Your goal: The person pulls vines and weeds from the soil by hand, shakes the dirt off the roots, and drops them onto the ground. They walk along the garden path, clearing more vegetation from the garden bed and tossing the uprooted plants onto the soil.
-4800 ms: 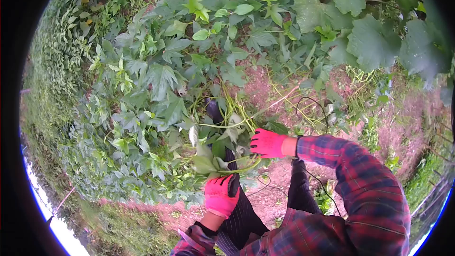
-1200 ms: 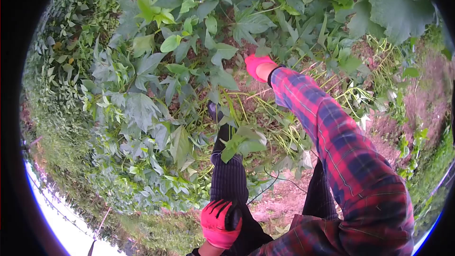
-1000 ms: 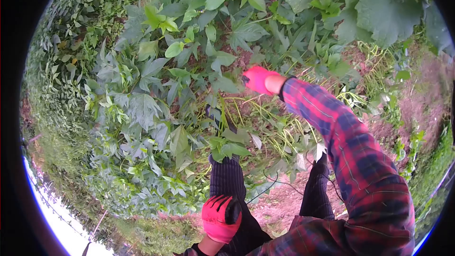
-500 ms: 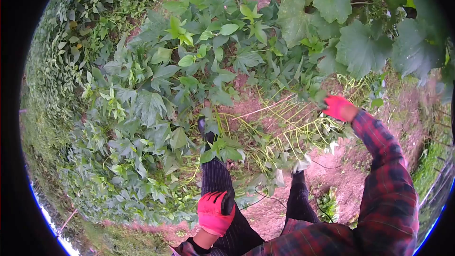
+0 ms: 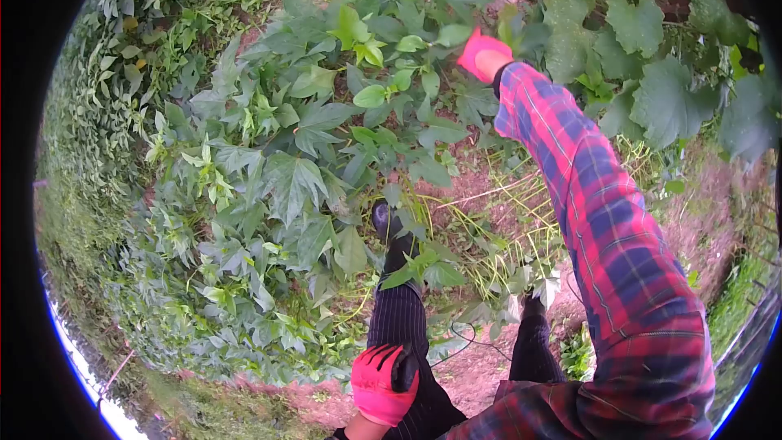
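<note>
My right hand [image 5: 486,55], in a pink glove, reaches far forward into the sweet potato leaves [image 5: 303,183], beside a pale green shoot [image 5: 354,37]. Its fingers point away and are smeared by motion. My left hand [image 5: 384,385], in a pink glove with black on the fingertips and thumb, rests over my bent leg [image 5: 397,318]. Those fingers are curled in, hiding whatever may be inside them. Bare yellow-green stems [image 5: 497,257] spread over the soil under my right forearm.
Large lobed leaves [image 5: 672,102] hang at the upper right. Denser foliage [image 5: 98,106] fills the left side. My dark shoe [image 5: 384,220] stands among the vines. Thin dark cord [image 5: 472,338] lies on reddish soil [image 5: 468,375] between my legs.
My right hand has swung forward and left, from above the bare stems to the leaves farther ahead. My left hand stays curled at my leg. The view has shifted slightly.
</note>
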Demonstrator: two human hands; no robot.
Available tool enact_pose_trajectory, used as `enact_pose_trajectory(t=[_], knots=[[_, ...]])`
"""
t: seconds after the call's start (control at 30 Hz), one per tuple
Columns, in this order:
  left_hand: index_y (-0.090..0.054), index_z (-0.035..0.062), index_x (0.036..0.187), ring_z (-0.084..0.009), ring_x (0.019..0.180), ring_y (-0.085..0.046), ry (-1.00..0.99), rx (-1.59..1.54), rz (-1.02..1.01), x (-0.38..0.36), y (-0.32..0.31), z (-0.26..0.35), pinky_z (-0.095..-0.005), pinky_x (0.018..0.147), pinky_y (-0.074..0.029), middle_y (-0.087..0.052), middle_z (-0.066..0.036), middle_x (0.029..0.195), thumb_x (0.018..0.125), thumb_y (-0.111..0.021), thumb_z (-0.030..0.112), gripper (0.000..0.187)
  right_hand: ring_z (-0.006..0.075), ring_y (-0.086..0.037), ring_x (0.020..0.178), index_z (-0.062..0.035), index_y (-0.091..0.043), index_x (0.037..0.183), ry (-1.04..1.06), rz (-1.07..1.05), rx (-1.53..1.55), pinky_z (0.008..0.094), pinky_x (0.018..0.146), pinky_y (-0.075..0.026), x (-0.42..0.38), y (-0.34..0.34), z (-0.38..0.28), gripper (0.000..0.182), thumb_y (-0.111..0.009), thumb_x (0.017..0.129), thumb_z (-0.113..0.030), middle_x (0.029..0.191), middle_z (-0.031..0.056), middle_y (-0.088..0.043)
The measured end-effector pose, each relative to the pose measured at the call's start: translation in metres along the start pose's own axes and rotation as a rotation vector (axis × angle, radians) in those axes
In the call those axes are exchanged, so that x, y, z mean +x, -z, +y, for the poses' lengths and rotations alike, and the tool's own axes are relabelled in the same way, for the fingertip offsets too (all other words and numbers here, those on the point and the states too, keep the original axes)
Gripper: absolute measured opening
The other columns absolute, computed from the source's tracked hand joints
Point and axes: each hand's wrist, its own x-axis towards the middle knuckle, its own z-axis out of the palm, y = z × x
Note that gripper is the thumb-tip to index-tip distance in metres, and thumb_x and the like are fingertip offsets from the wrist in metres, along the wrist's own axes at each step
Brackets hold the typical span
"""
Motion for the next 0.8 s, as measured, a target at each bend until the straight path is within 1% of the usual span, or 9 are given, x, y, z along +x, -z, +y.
enact_pose_trajectory(t=[0.03, 0.1, 0.17, 0.27, 0.5, 0.63, 0.7, 0.77, 0.8], knots=[[-0.061, 0.0064, 0.110, -0.0360, 0.098, -0.060, 0.009, -0.013, -0.006, -0.001, 0.001, -0.002, -0.0461, 0.087, -0.048, -0.064, -0.016, 0.105, 0.065, -0.077, 0.016, 0.048, 0.0372, -0.063, 0.104, -0.0064, -0.063, 0.119, 0.091, -0.172, -0.044, 0.0442, 0.088, -0.050, 0.003, -0.009, 0.005, 0.052, -0.065, 0.081, -0.042, 0.120, 0.0195, -0.063], [-0.061, 0.0065, 0.110, -0.0361, 0.098, -0.060, 0.016, -0.026, -0.009, -0.001, 0.002, -0.004, -0.0463, 0.087, -0.047, -0.064, -0.016, 0.105, 0.065, -0.077, 0.016, 0.048, 0.0386, -0.064, 0.098, -0.0033, -0.071, 0.100, 0.194, -0.199, -0.136, 0.0452, 0.086, -0.051, -0.018, -0.032, 0.000, 0.044, -0.060, 0.084, -0.042, 0.105, 0.0187, -0.068], [-0.061, 0.0069, 0.110, -0.0362, 0.097, -0.060, 0.005, -0.049, 0.003, -0.002, 0.000, -0.004, -0.0463, 0.087, -0.047, -0.064, -0.016, 0.105, 0.065, -0.077, 0.016, 0.049, 0.0351, -0.063, 0.107, -0.0056, -0.070, 0.104, 0.096, -0.202, -0.055, 0.0445, 0.088, -0.051, -0.047, -0.036, -0.014, 0.036, -0.062, 0.084, -0.034, 0.115, 0.0182, -0.066], [-0.062, 0.0073, 0.109, -0.0360, 0.097, -0.060, 0.009, -0.053, 0.017, -0.003, -0.003, 0.004, -0.0462, 0.087, -0.047, -0.064, -0.015, 0.104, 0.065, -0.077, 0.017, 0.047, 0.0348, -0.062, 0.109, -0.0069, -0.067, 0.110, 0.126, -0.072, 0.044, 0.0448, 0.090, -0.050, -0.074, -0.050, -0.015, 0.037, -0.057, 0.089, -0.036, 0.115, 0.0166, -0.066], [-0.063, 0.0080, 0.108, -0.0353, 0.096, -0.060, -0.010, -0.008, 0.012, -0.009, -0.017, 0.012, -0.0456, 0.086, -0.047, -0.064, -0.014, 0.103, 0.065, -0.076, 0.017, 0.045, 0.0352, -0.060, 0.113, -0.0083, -0.063, 0.116, 0.000, -0.068, 0.236, 0.0449, 0.094, -0.048, -0.074, -0.036, -0.019, 0.043, -0.054, 0.091, -0.042, 0.119, 0.0165, -0.064], [-0.063, 0.0088, 0.109, -0.0348, 0.097, -0.061, 0.002, 0.003, -0.022, -0.010, -0.017, 0.015, -0.0455, 0.086, -0.047, -0.065, -0.013, 0.103, 0.067, -0.075, 0.018, 0.044, 0.0365, -0.060, 0.110, -0.0083, -0.061, 0.117, 0.201, -0.094, 0.391, 0.0447, 0.095, -0.048, -0.095, -0.039, -0.037, 0.043, -0.054, 0.089, -0.040, 0.119, 0.0166, -0.064], [-0.063, 0.0091, 0.109, -0.0347, 0.097, -0.061, -0.007, 0.024, -0.037, -0.006, -0.012, 0.015, -0.0456, 0.087, -0.047, -0.065, -0.013, 0.103, 0.068, -0.075, 0.019, 0.044, 0.0360, -0.060, 0.110, -0.0093, -0.061, 0.119, 0.203, -0.097, 0.480, 0.0443, 0.096, -0.048, -0.104, -0.040, -0.068, 0.045, -0.056, 0.087, -0.039, 0.119, 0.0173, -0.064], [-0.063, 0.0091, 0.109, -0.0347, 0.099, -0.061, 0.041, 0.063, -0.070, -0.003, -0.008, 0.021, -0.0454, 0.091, -0.046, -0.065, -0.013, 0.104, 0.069, -0.074, 0.019, 0.042, 0.0336, -0.058, 0.115, -0.0111, -0.059, 0.126, 0.398, -0.147, 0.545, 0.0415, 0.100, -0.044, -0.099, -0.058, -0.100, 0.051, -0.057, 0.085, -0.041, 0.122, 0.0228, -0.060], [-0.063, 0.0091, 0.109, -0.0347, 0.099, -0.061, 0.040, 0.068, -0.079, -0.002, -0.008, 0.020, -0.0454, 0.091, -0.046, -0.065, -0.013, 0.104, 0.069, -0.074, 0.019, 0.042, 0.0336, -0.058, 0.115, -0.0111, -0.059, 0.126, 0.391, -0.149, 0.552, 0.0415, 0.100, -0.044, -0.096, -0.066, -0.098, 0.051, -0.057, 0.085, -0.041, 0.122, 0.0228, -0.060]])
